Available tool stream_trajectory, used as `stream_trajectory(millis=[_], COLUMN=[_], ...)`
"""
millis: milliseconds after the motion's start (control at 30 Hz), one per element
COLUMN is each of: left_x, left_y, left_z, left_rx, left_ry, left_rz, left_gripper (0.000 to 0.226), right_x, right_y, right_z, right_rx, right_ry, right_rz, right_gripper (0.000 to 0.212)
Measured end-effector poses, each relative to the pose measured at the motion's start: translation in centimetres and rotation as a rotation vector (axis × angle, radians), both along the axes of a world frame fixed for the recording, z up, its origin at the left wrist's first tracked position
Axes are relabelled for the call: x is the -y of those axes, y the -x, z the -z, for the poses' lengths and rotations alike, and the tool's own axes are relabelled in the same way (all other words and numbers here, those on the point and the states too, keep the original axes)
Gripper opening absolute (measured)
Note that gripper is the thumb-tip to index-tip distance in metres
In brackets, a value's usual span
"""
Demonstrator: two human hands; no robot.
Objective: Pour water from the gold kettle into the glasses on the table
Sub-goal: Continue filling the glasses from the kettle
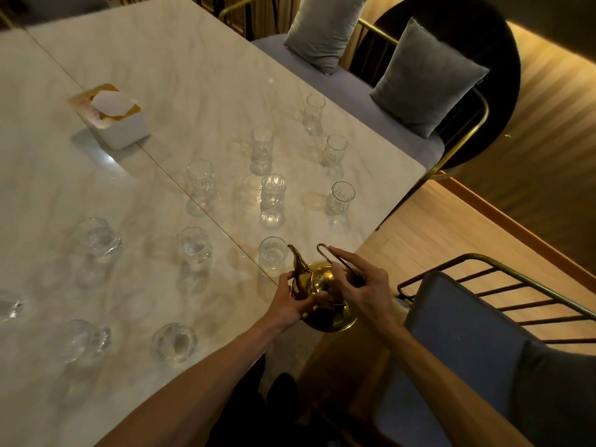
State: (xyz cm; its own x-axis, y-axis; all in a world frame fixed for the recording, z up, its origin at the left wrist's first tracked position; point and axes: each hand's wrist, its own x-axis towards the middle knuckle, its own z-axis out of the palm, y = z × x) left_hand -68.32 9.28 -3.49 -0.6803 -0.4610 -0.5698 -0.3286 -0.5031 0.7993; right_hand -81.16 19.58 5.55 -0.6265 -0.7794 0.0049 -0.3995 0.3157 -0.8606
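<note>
Head view: marble table (167,75) carries many clear glasses (273,195). Gold kettle (322,295) sits at near right table edge, spout toward nearest glass (273,253). Both forearms reach forward. Left hand (292,304) cups kettle body, fingers curled. Right hand (362,285) pinches wire handle (329,254), fingers partly closed.
</note>
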Motion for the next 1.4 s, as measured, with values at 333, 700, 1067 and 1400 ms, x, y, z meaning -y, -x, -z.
stream_trajectory(millis=[333, 700, 1067, 1400], left_x=[0.6, 7.0, 17.2, 23.9], left_y=[1.8, 3.0, 0.6, -2.0], left_z=[-5.1, -10.9, -11.0, -6.6], left_rx=[-0.112, -0.122, -0.121, -0.012], left_ry=[0.138, 0.29, 0.218, 0.165], left_rz=[-0.058, -0.204, -0.261, -0.158], left_gripper=[0.101, 0.12, 0.087, 0.098], right_x=[0.6, 7.6, 18.6, 25.3], right_y=[2.2, 3.2, 1.0, -0.7], right_z=[-4.6, -10.6, -10.7, -7.4], right_rx=[-0.056, -0.096, -0.08, -0.005], right_ry=[0.21, 0.331, 0.291, 0.17], right_rz=[-0.056, -0.11, -0.143, -0.182], right_gripper=[0.038, 0.035, 0.037, 0.042])
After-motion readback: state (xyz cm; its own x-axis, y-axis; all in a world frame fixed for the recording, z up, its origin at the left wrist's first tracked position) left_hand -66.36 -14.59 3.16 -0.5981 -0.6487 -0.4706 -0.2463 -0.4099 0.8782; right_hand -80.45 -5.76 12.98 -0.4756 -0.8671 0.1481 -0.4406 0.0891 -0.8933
